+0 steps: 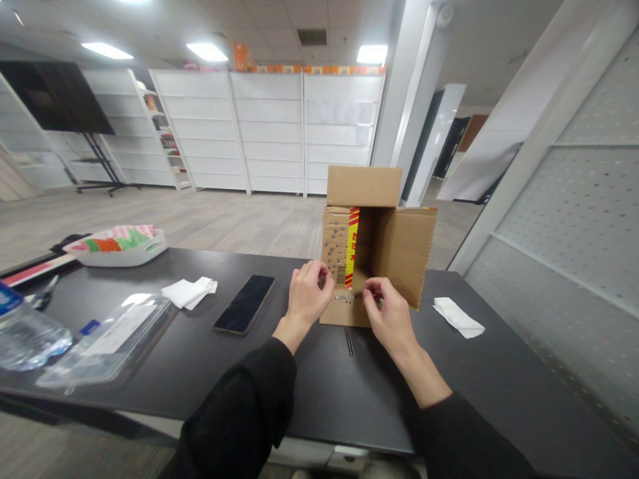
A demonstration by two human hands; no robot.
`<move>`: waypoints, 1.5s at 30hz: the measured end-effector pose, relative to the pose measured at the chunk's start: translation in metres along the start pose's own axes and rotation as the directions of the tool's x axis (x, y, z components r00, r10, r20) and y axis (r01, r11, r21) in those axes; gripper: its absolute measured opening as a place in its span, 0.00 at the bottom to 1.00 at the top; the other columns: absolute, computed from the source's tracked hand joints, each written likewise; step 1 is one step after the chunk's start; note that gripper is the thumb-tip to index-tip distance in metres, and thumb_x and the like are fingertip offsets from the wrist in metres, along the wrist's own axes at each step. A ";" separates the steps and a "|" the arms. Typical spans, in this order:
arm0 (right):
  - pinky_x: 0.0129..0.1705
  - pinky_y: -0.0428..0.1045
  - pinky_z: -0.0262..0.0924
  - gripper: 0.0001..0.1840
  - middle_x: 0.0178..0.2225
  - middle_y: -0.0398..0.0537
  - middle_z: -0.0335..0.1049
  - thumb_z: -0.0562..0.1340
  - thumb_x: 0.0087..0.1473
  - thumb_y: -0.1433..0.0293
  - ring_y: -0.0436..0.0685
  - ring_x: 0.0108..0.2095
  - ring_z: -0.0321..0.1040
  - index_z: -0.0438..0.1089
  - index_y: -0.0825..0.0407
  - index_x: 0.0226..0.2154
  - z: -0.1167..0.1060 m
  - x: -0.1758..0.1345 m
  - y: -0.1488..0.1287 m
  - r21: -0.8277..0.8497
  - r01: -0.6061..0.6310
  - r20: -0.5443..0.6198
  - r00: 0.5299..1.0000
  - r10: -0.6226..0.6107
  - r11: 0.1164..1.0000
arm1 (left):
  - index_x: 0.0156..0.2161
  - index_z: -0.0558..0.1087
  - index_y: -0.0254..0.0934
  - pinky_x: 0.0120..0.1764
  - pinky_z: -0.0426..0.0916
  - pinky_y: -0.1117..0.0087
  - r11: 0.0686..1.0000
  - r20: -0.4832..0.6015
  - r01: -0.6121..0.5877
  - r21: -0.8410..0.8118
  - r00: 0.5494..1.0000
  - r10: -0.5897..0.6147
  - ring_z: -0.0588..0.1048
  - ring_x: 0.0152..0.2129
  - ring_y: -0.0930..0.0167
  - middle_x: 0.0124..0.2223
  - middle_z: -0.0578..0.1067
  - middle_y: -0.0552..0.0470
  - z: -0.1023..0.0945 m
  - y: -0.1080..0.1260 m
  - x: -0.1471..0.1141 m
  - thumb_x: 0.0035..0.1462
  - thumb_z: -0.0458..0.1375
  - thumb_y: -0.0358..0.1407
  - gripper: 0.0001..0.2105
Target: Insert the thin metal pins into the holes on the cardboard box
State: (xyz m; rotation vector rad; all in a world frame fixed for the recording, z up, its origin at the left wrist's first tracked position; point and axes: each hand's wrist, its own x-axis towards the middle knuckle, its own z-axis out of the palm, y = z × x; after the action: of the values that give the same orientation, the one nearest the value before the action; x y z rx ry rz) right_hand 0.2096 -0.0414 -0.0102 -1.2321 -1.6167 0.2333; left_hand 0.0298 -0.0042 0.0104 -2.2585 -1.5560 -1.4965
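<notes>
An opened cardboard box (363, 179) stands on the dark table, its right flap swung out and its inside facing me. Red and yellow tape (352, 247) runs down the left flap, which carries many small dark round spots. A row of small shiny dots (344, 298) crosses the lower flap. My left hand (309, 293) is pinched at the box's left side, near the dotted flap. At the lower flap's right part, my right hand (392, 311) has thumb and fingers closed together. What either pinch holds is too small to make out. Two thin dark rods (349, 340) lie before the box.
A phone (245, 305) lies left of my hands, with folded tissue (188, 293) beside it. Farther left are a clear plastic case (112, 339), a water bottle (30, 332), scissors (46, 293) and a white basket (122, 256). Another tissue (458, 317) lies right, near a perforated partition (574, 266).
</notes>
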 end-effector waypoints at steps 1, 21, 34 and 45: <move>0.42 0.53 0.65 0.07 0.36 0.51 0.74 0.56 0.60 0.66 0.59 0.37 0.72 0.66 0.50 0.38 0.000 0.000 0.000 -0.004 0.004 0.001 1.000 -0.004 1.000 | 0.33 0.66 0.38 0.38 0.59 0.67 1.000 0.000 -0.001 0.000 1.000 0.001 0.72 0.29 0.71 0.33 0.75 0.54 0.000 0.000 0.000 0.57 0.55 0.29 0.03; 0.39 0.52 0.65 0.12 0.34 0.51 0.72 0.56 0.61 0.67 0.57 0.33 0.69 0.74 0.52 0.38 -0.002 0.000 -0.008 -0.057 0.135 0.106 0.986 -0.128 0.989 | 0.33 0.66 0.39 0.39 0.59 0.66 1.000 -0.009 0.001 -0.001 1.000 -0.001 0.73 0.30 0.71 0.33 0.75 0.54 0.001 -0.001 -0.001 0.57 0.55 0.29 0.03; 0.33 0.50 0.60 0.13 0.31 0.48 0.76 0.54 0.62 0.62 0.57 0.29 0.70 0.71 0.50 0.37 0.000 -0.001 -0.001 -0.163 -0.038 0.153 0.986 0.063 0.986 | 0.33 0.66 0.39 0.39 0.60 0.66 1.000 -0.003 0.007 0.009 1.000 -0.007 0.73 0.30 0.71 0.33 0.76 0.54 0.002 -0.002 0.000 0.57 0.55 0.30 0.03; 0.27 0.47 0.50 0.10 0.26 0.44 0.75 0.57 0.62 0.63 0.57 0.26 0.70 0.72 0.46 0.36 0.002 0.002 -0.003 -0.357 -0.109 0.154 0.973 0.174 0.928 | 0.33 0.66 0.39 0.38 0.60 0.67 1.000 -0.010 -0.006 0.000 1.000 0.006 0.73 0.29 0.72 0.33 0.75 0.54 0.002 -0.003 0.000 0.57 0.55 0.29 0.03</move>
State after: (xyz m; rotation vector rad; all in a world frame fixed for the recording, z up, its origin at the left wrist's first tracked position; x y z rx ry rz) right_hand 0.2065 -0.0402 -0.0079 -1.6421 -1.7801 0.1600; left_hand 0.0296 -0.0019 0.0075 -2.2499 -1.5460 -1.5034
